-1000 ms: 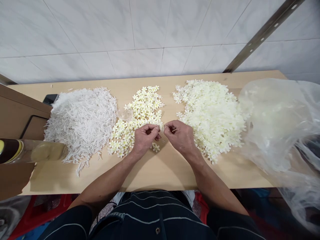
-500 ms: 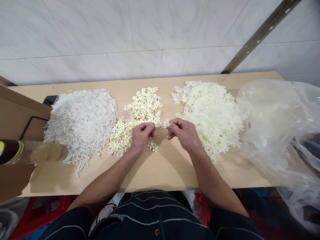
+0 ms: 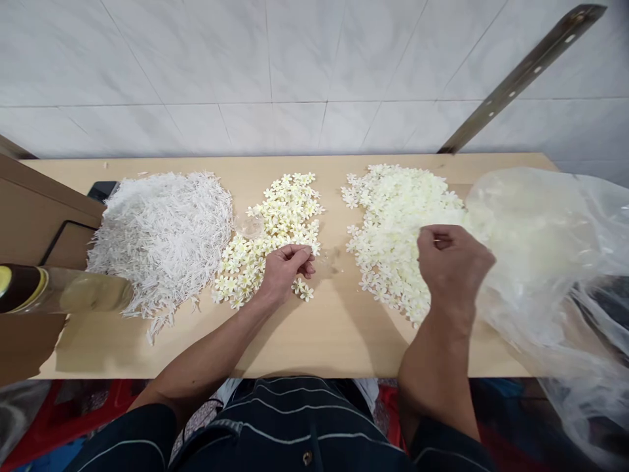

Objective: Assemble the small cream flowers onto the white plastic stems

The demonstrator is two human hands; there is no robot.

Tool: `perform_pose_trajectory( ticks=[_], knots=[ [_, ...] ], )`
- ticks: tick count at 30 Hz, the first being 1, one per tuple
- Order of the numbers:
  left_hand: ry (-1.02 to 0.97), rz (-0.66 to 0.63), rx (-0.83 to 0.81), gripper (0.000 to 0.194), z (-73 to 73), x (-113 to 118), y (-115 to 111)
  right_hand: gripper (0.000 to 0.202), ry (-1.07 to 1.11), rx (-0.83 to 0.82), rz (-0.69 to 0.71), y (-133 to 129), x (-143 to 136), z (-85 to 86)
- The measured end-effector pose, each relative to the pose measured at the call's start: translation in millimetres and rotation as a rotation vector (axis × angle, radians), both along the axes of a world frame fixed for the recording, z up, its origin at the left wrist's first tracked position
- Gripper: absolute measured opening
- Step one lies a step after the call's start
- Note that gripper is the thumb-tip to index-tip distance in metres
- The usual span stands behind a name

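- Tabletop (image 3: 314,341): carries all the heaps.
- Heap of pale artificial blossoms (image 3: 393,223): on the right; probably feather-light, pliable, apt to cling together, best lifted singly by a petal.
- Heap of thin white strands (image 3: 167,236): far left, likely bendable, easily tangled.
- Yellow-centred blossoms (image 3: 289,210): between both heaps.
- Right hand (image 3: 455,262): above the pale heap, fingers curled; grip's contents hidden.
- Left hand (image 3: 285,269): beside the yellow-centred blossoms, thumb and forefinger pinched, contents unclear.

There are two hands (image 3: 285,270), two flower heaps (image 3: 407,200), one white heap (image 3: 167,236).
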State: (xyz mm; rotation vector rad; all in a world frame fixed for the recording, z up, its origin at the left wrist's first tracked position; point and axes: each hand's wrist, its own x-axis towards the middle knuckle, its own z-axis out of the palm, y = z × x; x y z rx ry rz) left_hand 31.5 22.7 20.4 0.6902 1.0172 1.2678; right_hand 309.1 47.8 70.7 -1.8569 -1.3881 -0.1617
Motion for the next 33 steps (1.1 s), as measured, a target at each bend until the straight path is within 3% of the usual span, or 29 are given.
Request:
perform_pose_trajectory(
  ticks=[3, 5, 8, 10, 13, 17, 25, 33],
  knots=[
    [-0.003, 0.002, -0.013, 0.031, 1.1, 0, 1, 0.016, -0.056, 0.061, -0.086, -2, 13, 5.6],
    [0.004, 0.0, -0.015, 0.03, -0.1, 1, 1, 0.016, 0.0, 0.091, -0.036, -5, -1, 6.6],
    [0.053, 0.009, 0.013, 0.03, -4.1, 2, 0, 0.023, 0.227, -0.029, 0.316, -9, -45, 0.6],
    [0.113, 0.011, 0.043, 0.029, -6.2, 2, -1, 0.022, 0.263, -0.144, 0.539, -11, -76, -8.1],
    [0.206, -0.003, 0.092, 0.03, -5.3, 2, -2, 0.019, 0.233, -0.221, 0.709, -12, -104, -22.7],
    [0.276, -0.004, 0.114, 0.028, 0.8, 2, -3, 0.015, 0.218, -0.214, 0.718, -13, -110, -32.9],
    [0.305, -0.011, 0.117, 0.027, 2.7, 2, -5, 0.011, 0.263, -0.197, 0.725, -13, -109, -31.0],
    [0.143, -0.099, 0.153, 0.031, -4.3, -1, -2, 0.017, 0.323, -0.279, 0.741, -13, -107, -27.6]
  ],
)
